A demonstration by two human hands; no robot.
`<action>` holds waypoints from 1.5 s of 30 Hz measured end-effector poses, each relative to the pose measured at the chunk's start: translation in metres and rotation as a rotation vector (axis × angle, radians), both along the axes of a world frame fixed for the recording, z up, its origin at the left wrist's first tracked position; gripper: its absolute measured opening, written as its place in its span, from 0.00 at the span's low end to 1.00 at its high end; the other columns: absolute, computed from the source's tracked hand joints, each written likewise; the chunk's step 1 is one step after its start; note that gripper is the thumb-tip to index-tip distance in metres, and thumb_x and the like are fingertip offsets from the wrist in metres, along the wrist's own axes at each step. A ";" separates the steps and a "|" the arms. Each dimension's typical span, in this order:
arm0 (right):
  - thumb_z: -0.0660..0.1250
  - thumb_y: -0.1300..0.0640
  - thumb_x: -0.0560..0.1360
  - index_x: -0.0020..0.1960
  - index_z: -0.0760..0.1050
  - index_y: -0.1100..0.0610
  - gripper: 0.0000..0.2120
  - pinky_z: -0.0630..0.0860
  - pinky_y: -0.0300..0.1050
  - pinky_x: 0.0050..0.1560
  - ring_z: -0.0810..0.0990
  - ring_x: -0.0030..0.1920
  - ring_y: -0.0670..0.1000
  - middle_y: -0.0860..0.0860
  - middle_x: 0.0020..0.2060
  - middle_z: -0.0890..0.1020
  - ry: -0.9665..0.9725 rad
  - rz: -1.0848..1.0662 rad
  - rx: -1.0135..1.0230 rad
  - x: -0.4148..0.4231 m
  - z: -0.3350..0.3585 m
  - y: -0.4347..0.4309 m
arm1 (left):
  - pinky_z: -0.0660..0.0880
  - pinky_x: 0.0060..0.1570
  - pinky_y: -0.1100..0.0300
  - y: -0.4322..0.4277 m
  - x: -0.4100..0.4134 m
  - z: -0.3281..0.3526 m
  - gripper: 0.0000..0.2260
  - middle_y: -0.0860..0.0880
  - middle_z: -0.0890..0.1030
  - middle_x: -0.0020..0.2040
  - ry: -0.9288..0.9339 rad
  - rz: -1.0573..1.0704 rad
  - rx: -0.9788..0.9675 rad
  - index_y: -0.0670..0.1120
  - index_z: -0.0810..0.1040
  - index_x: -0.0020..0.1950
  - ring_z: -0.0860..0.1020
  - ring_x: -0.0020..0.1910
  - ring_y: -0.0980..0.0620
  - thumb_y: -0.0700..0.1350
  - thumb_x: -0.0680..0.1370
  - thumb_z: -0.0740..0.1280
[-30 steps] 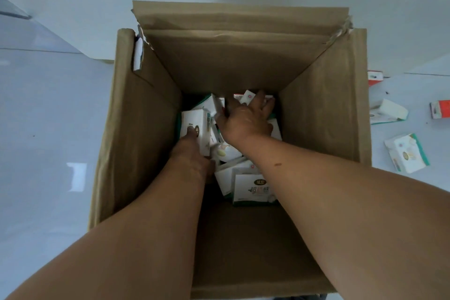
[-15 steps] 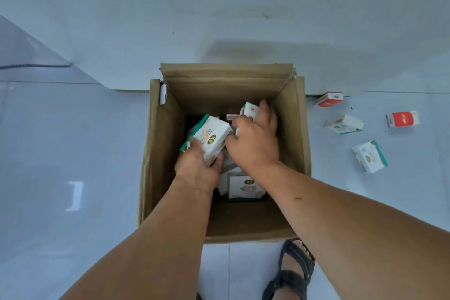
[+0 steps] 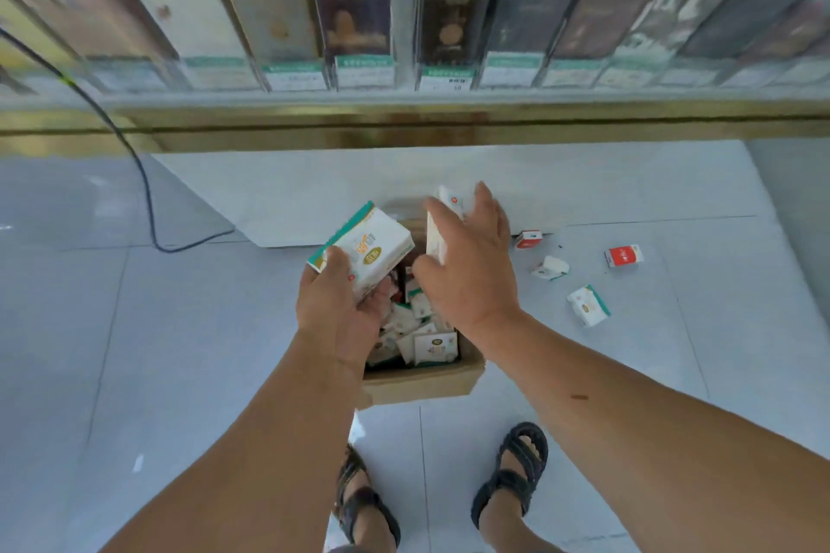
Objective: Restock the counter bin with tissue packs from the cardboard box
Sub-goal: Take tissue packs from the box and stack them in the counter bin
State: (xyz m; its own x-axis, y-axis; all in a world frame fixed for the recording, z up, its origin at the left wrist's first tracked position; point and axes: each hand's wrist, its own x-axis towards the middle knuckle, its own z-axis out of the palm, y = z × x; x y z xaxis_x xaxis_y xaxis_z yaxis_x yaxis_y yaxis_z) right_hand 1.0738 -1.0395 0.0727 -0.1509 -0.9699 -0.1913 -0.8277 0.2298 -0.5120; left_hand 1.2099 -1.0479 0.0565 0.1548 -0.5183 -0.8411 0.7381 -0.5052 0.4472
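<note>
Above the open cardboard box on the pale tiled floor, the person holds both hands up, each with packs in it. The left hand grips a green-edged tissue pack. Its thumb lies across the pack's near end and the other fingers curl round it from beneath, so the printed face is turned up toward the camera.

The right hand shows its back, with the fingers bent and clamped over white packs. One long edge shows beside the thumb, and another corner pokes out between the fingers at the top. The palm hides most of them, so their number cannot be told. The two hands are near each other but apart.

Below them, loose packs lie jumbled in the bottom of the box. On the floor to the right of the box lie a red pack, a crumpled white pack, a second red pack and a white pack with a green end, all apart from one another.

A black cable trails across the floor on the left. A glass display counter with blurred rows of cartons runs across the top of the view. The person's feet in dark sandals stand on the near side of the box.
</note>
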 end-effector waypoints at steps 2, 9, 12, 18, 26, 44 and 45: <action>0.67 0.56 0.71 0.78 0.56 0.45 0.38 0.54 0.56 0.76 0.46 0.78 0.60 0.55 0.79 0.46 -0.056 -0.010 -0.030 -0.002 0.042 0.008 | 0.82 0.40 0.52 0.006 0.005 0.042 0.07 0.44 0.84 0.51 -0.031 -0.018 -0.061 0.47 0.76 0.61 0.84 0.46 0.45 0.46 0.84 0.64; 0.70 0.57 0.69 0.78 0.54 0.45 0.42 0.64 0.56 0.73 0.53 0.77 0.56 0.48 0.79 0.47 -0.226 -0.002 -0.185 -0.025 0.143 0.031 | 0.82 0.52 0.49 0.030 -0.002 0.149 0.06 0.45 0.85 0.53 -0.117 -0.006 -0.218 0.48 0.77 0.60 0.84 0.51 0.45 0.46 0.83 0.65; 0.69 0.56 0.69 0.78 0.54 0.43 0.42 0.67 0.55 0.72 0.53 0.78 0.53 0.43 0.79 0.45 -0.249 0.049 -0.236 -0.037 0.191 0.044 | 0.81 0.49 0.49 0.046 -0.010 0.201 0.04 0.46 0.85 0.52 -0.133 0.015 -0.220 0.48 0.77 0.55 0.83 0.49 0.47 0.47 0.83 0.66; 0.70 0.53 0.69 0.78 0.56 0.45 0.41 0.68 0.54 0.71 0.52 0.78 0.53 0.45 0.79 0.45 -0.177 0.134 -0.329 -0.043 0.286 0.050 | 0.80 0.48 0.49 0.054 -0.016 0.300 0.06 0.45 0.85 0.52 -0.154 0.064 -0.308 0.48 0.77 0.59 0.84 0.49 0.45 0.47 0.82 0.67; 0.71 0.53 0.67 0.74 0.59 0.44 0.38 0.78 0.60 0.59 0.60 0.75 0.57 0.48 0.77 0.52 -0.095 0.119 -0.509 -0.036 0.368 0.049 | 0.81 0.37 0.52 0.041 -0.006 0.394 0.12 0.46 0.86 0.51 -0.147 0.012 -0.406 0.50 0.76 0.64 0.85 0.48 0.47 0.49 0.82 0.67; 0.73 0.55 0.72 0.76 0.61 0.49 0.37 0.66 0.30 0.56 0.60 0.74 0.52 0.50 0.76 0.57 -0.050 0.034 -0.723 -0.026 0.484 0.041 | 0.82 0.50 0.45 -0.008 0.040 0.500 0.13 0.42 0.86 0.53 -0.045 -0.102 -0.569 0.43 0.78 0.62 0.85 0.51 0.41 0.48 0.81 0.69; 0.74 0.55 0.71 0.76 0.61 0.50 0.37 0.64 0.24 0.51 0.62 0.72 0.51 0.50 0.75 0.59 -0.064 0.036 -0.732 -0.030 0.487 0.037 | 0.81 0.51 0.45 -0.012 0.039 0.502 0.13 0.42 0.86 0.53 -0.046 -0.107 -0.582 0.43 0.78 0.62 0.85 0.51 0.41 0.48 0.81 0.69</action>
